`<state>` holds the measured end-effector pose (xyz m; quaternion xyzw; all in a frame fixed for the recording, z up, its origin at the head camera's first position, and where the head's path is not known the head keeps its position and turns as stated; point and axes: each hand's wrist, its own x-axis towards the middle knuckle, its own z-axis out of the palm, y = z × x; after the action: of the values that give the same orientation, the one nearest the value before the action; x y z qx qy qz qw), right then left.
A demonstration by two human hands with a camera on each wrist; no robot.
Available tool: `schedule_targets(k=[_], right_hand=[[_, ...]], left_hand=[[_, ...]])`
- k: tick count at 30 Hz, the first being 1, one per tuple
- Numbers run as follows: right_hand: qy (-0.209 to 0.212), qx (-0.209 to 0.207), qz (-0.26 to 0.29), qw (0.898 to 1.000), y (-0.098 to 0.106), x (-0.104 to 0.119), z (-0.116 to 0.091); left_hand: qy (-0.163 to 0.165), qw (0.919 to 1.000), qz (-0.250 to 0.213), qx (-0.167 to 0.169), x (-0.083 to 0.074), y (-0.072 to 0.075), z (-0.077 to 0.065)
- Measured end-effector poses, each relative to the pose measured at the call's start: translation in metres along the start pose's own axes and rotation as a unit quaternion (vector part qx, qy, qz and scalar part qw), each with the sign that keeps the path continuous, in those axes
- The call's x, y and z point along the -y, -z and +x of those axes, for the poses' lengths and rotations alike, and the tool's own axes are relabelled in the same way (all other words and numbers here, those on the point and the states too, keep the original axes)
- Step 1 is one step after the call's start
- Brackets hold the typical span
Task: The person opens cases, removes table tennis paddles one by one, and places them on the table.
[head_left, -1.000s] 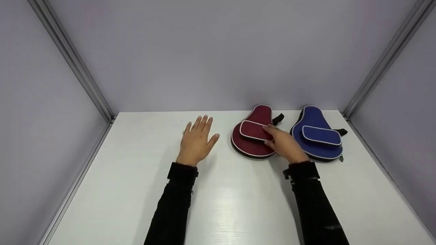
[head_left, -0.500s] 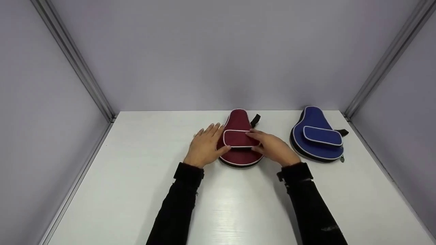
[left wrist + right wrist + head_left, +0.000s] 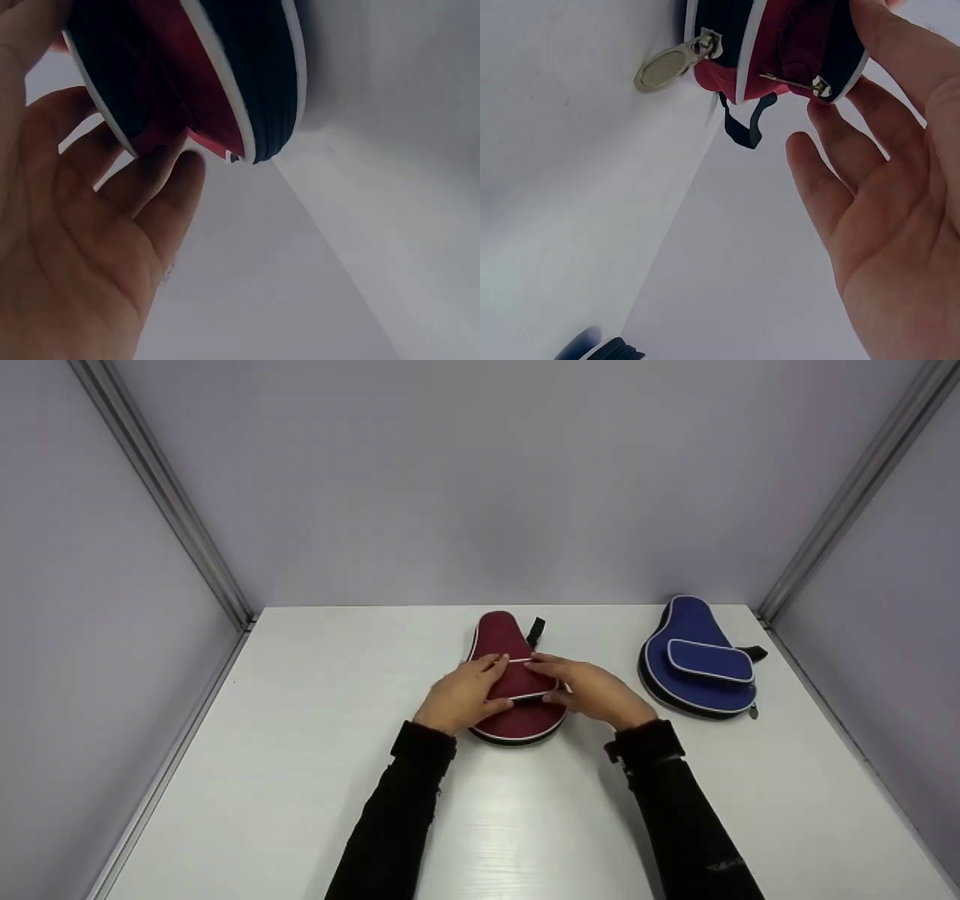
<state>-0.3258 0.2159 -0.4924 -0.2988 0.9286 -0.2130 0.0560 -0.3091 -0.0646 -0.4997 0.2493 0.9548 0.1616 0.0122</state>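
A dark red, paddle-shaped table tennis bat case (image 3: 517, 726) with white piping lies flat on the white table, its narrow end toward the back wall. Across its front runs a raised zipped pocket (image 3: 523, 681). My left hand (image 3: 459, 696) holds the pocket's left end, thumb on the near edge and fingers over the far one. At the opposite end my right hand (image 3: 600, 694) pinches the pocket the same way. In the right wrist view a metal zipper pull (image 3: 664, 67) hangs from the case's side, near a black strap loop (image 3: 742, 136).
A blue case (image 3: 694, 694) of the same shape lies at the table's back right, its strap pointing right. Grey walls (image 3: 495, 487) enclose the white table (image 3: 300, 720) at the back and both sides.
The red case has slid left and toward me, away from the blue one, and turned straighter. My right hand moved with it. My left hand came from beside it onto its pocket.
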Motion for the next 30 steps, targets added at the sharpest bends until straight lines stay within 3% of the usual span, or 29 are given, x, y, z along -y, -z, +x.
schedule_targets(k=[9,20,30], right_hand=[[-0.090,-0.003,0.045,0.995,0.004,-0.012,-0.005],[-0.119,-0.018,-0.051,0.991,-0.014,-0.011,0.000],[-0.141,-0.035,-0.054,0.988,-0.016,-0.007,0.004]], left_hand=[[0.017,0.9990,0.014,-0.038,-0.001,-0.003,0.000],[0.023,0.9985,-0.001,-0.049,-0.002,-0.005,-0.002],[0.049,0.9956,-0.009,-0.079,0.000,-0.007,0.000]])
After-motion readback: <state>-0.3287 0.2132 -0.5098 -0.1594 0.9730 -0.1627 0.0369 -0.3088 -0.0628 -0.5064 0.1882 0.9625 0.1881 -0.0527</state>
